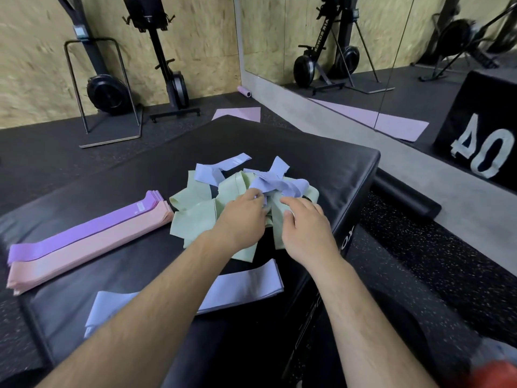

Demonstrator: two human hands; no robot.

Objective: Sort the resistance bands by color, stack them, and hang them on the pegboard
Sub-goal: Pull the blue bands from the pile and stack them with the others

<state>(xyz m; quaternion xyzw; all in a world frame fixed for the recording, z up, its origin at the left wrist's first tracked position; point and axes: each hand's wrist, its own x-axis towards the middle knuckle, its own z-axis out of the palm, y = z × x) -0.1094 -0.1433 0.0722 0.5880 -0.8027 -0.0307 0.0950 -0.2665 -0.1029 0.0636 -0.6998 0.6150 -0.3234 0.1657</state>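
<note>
Purple stack (pixel 84 232) and pink stack (pixel 84 256) lie finished at left; the mixed pile (pixel 195 198) remains (hanging not begun, I judge). Left hand (pixel 240 218) pinches a blue band (pixel 279 186), right hand (pixel 305 229) hovers with loose, spread fingers.

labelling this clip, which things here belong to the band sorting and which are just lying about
Job: purple band stack, pink band stack, blue band stack, tangled pile of green and blue bands, black padded box.
Lying about: foam roller, pink mat, upright rowing machine, wall mirror.
</note>
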